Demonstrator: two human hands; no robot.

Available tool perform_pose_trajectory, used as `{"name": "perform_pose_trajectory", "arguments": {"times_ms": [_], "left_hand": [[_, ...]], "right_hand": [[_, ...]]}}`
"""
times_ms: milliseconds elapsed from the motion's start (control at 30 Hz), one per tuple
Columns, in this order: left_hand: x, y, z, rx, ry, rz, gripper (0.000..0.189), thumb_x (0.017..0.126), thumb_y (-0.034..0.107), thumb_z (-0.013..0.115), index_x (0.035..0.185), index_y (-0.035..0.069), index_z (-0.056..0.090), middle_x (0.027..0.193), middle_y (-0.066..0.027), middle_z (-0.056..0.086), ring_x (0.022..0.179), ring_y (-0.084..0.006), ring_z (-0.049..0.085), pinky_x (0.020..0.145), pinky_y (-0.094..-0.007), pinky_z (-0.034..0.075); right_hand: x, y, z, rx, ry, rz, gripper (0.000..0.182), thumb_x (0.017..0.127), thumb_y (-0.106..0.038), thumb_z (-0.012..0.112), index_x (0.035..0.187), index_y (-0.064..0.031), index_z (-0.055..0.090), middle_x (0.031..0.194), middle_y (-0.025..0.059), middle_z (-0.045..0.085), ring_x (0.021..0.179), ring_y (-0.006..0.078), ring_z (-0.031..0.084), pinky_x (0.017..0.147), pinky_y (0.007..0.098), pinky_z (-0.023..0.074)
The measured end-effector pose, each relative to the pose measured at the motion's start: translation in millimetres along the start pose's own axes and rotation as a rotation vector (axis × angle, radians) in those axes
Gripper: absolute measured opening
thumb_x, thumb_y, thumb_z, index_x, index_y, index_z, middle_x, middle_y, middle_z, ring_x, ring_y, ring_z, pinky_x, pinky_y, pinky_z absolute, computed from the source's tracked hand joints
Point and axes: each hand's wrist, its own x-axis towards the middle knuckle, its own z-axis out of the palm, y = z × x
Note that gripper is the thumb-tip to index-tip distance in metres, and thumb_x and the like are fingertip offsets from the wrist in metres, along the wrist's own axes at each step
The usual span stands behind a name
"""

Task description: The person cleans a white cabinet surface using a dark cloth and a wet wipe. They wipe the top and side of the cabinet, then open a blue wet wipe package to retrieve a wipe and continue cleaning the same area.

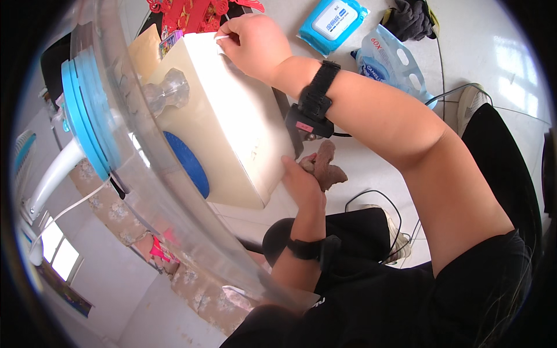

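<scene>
A cream-white box-like piece (243, 104), perhaps a drawer, stands before me with a brightly lit panel. A clear faceted knob (169, 91) and a blue oval (187, 163) show on its side. At its far edge my right hand (256, 45) pinches a small thin white strip (221, 38). My left hand (302, 182) is at the near end, thumb against the panel. A crumpled brown cloth (327, 167) sticks out beside its curled fingers and looks held. Both wrists wear black straps.
Red paper-cut decorations (187, 15) and a tan envelope (145, 48) lie behind the box. On the tiled floor are a blue wipes pack (333, 26), a light-blue plastic bag (391, 65) and a dark cloth (411, 19). A transparent curved edge (174, 174) crosses the left.
</scene>
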Motion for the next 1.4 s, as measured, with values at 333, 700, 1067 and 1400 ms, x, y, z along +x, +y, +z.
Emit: {"name": "perform_pose_trajectory", "arguments": {"times_ms": [333,700,1067,1400], "left_hand": [[-8,12,8,-0.019,0.027,0.009,0.057,0.103,0.041,0.035,0.107,-0.015,0.049,0.096,-0.0192,0.063,0.079,-0.0252,0.066,0.068,-0.0333,0.057],[-10,10,7,-0.072,0.013,0.04,0.057,0.102,0.041,0.036,0.105,-0.014,0.05,0.098,-0.0192,0.062,0.08,-0.0262,0.066,0.067,-0.0336,0.057],[-18,15,20,-0.017,0.036,0.035,0.054,0.103,0.043,0.034,0.129,-0.004,0.043,0.113,-0.019,0.06,0.094,-0.0291,0.064,0.077,-0.0379,0.054],[0,0,-1,-0.097,-0.042,0.042,0.053,0.102,0.04,0.037,0.117,-0.01,0.047,0.107,-0.0168,0.058,0.087,-0.0245,0.065,0.074,-0.0335,0.057]], "right_hand": [[-3,-5,1,0.024,-0.09,0.115,0.016,0.084,-0.02,0.065,0.087,-0.0051,0.071,0.079,0.013,0.068,0.071,0.0281,0.065,0.066,0.0368,0.0514],[-12,-14,2,0.089,-0.057,0.169,0.016,0.081,-0.021,0.066,0.087,-0.0066,0.071,0.075,0.0132,0.068,0.07,0.0284,0.065,0.067,0.038,0.0514],[-3,6,1,0.067,-0.074,0.251,0.013,0.081,-0.019,0.066,0.085,-0.0075,0.072,0.072,0.0111,0.068,0.067,0.0244,0.066,0.066,0.0353,0.0519],[-2,-11,-1,0.128,-0.136,0.326,0.013,0.082,-0.018,0.065,0.085,-0.0062,0.071,0.073,0.0099,0.068,0.066,0.0232,0.065,0.065,0.0339,0.0513]]}}
